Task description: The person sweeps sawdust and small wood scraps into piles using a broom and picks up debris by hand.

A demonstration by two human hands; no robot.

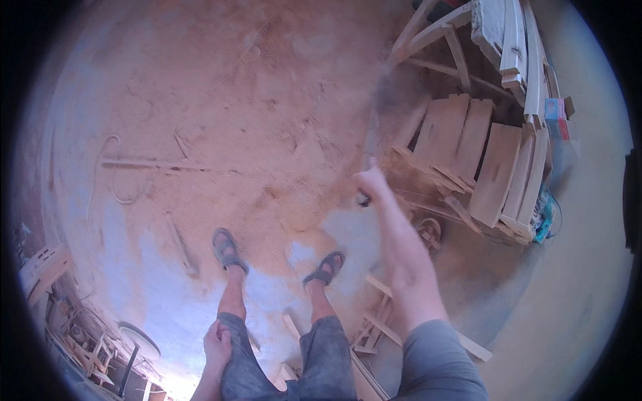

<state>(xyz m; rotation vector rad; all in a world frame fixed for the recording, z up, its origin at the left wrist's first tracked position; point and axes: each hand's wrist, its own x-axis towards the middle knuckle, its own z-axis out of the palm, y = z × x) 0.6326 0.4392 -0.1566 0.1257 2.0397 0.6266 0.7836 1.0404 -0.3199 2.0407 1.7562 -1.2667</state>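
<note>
Right hand: The right hand (371, 179) is closed around the rear part of a long grey tool (372, 139); the arm is stretched forward, away from the body.
Long tool: It is in front of the person, to the right of the middle of the floor, and it points away, toward the foot of the wooden frame. A dark end shows just below the fist. I cannot tell exactly which kind of tool it is.
Dust: Near the far tip of the tool there is a hazy cloud (388, 87), and the tip is blurred in it.
Left hand: The left hand (217, 344) rests at the left leg of the dark shorts (328, 357). Its fingers look curled; whether they hold some cloth, I cannot tell.
Feet: Both feet are in dark sandals (227, 248), set apart, at the border of the brown dust and the paler floor (154, 294).
Wood on the right: A stack of boards (445, 130) leans beside the tool, apart from it. Beyond stands a wooden frame (438, 30) with curved parts. A small blue and red box (556, 119) and a teal bag (545, 217) are at the outer side.
Floor on the left: A long thin strip (150, 164) lies in the dust, with a pale cord (93, 180) near it.
</note>
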